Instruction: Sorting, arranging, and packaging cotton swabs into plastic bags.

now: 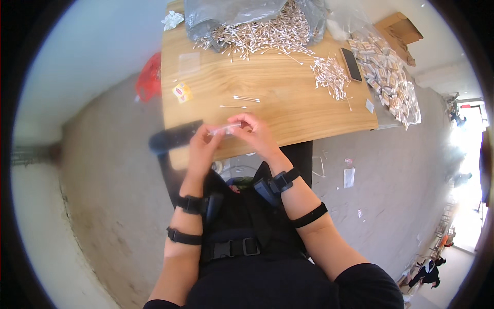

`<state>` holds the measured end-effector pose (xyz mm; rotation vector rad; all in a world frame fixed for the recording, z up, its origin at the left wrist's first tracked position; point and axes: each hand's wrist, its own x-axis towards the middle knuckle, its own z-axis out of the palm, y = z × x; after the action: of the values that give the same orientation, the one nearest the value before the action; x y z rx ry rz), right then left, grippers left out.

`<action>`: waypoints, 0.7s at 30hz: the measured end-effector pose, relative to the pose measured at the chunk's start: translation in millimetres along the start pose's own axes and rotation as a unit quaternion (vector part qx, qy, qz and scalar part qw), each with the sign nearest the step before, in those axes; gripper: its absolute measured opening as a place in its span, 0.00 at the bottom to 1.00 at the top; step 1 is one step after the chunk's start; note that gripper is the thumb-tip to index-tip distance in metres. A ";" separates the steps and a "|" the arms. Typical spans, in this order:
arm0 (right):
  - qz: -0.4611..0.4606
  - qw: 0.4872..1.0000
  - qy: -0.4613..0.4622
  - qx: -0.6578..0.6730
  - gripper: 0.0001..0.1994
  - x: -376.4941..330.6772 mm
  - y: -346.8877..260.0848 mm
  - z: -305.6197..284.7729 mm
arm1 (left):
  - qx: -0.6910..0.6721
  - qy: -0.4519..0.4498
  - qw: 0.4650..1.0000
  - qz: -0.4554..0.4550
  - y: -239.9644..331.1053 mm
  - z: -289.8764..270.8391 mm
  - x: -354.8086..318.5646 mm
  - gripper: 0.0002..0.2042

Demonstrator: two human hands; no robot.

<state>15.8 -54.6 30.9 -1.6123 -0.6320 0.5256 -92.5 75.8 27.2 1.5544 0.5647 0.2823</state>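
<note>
Fingers (247, 119) of both bare hands grasp a small, narrow pouch of clear plastic (225, 129), which lies just above the front edge of the light wood-grain desk (288, 116). The left hand (201, 147) pinches its left end between thumb and fingers; the right hand (260, 138) grips its right end with bent fingers. What sits inside the pouch is too blurred to tell.

Just beyond the hands lie a few loose white-tipped cotton swabs with thin sticks (246, 99), two close together and one apart. To their left rests a small yellow-and-white card with a red mark (181, 92), and farther back a flat square of clear film (189, 63).

At the far side, a grey translucent plastic bag (234, 14) spills a big heap of white-tipped swabs (267, 32). A smaller loose pile of swabs (329, 77) sits to the right, near a black rectangular phone (351, 65). Past the phone, many small beige-and-white packets (388, 82) lie massed on clear plastic, with an open brown cardboard box (401, 33) behind. A red plastic bag (149, 77) hangs beside the left edge, and a small pale square packet (369, 106) lies near the right edge.
</note>
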 end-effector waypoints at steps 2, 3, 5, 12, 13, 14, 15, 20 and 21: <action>0.007 0.999 0.000 0.042 0.08 -0.2 6.3 -0.8 | -0.089 -0.009 0.996 -0.024 -2.5 3.6 -0.3 0.06; 0.034 0.998 -0.020 0.043 0.10 -0.6 7.3 -1.2 | -0.130 -0.007 0.990 -0.048 -2.2 4.0 -0.6 0.06; 0.062 0.996 -0.041 0.045 0.12 -1.0 1.9 1.7 | -0.171 -0.003 0.983 -0.073 -4.8 4.8 -1.0 0.06; 0.165 0.979 0.021 0.118 0.16 -4.3 10.7 19.5 | -0.223 0.009 0.970 -0.099 -12.6 17.5 1.7 0.08; 0.155 0.977 0.036 0.139 0.16 -4.0 16.2 18.7 | -0.232 0.005 0.968 -0.097 -11.1 19.2 2.8 0.08; 0.155 0.978 0.036 0.138 0.16 -3.4 17.5 19.3 | -0.233 0.005 0.968 -0.096 -10.5 18.8 3.0 0.08; 0.169 0.972 0.031 0.160 0.16 -3.3 18.4 19.3 | -0.235 0.006 0.966 -0.110 -9.6 18.1 3.0 0.08; 0.177 0.971 0.027 0.158 0.17 -6.1 3.2 21.3 | -0.228 0.000 0.967 -0.113 -14.2 14.0 2.0 0.09; 0.173 0.971 0.029 0.163 0.18 -4.4 7.8 22.4 | -0.204 0.022 0.974 -0.100 -15.7 16.9 2.6 0.09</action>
<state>-1.4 -41.6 20.1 -1.4204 -0.2031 0.7921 -84.5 62.3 10.0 1.0877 0.6475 0.2594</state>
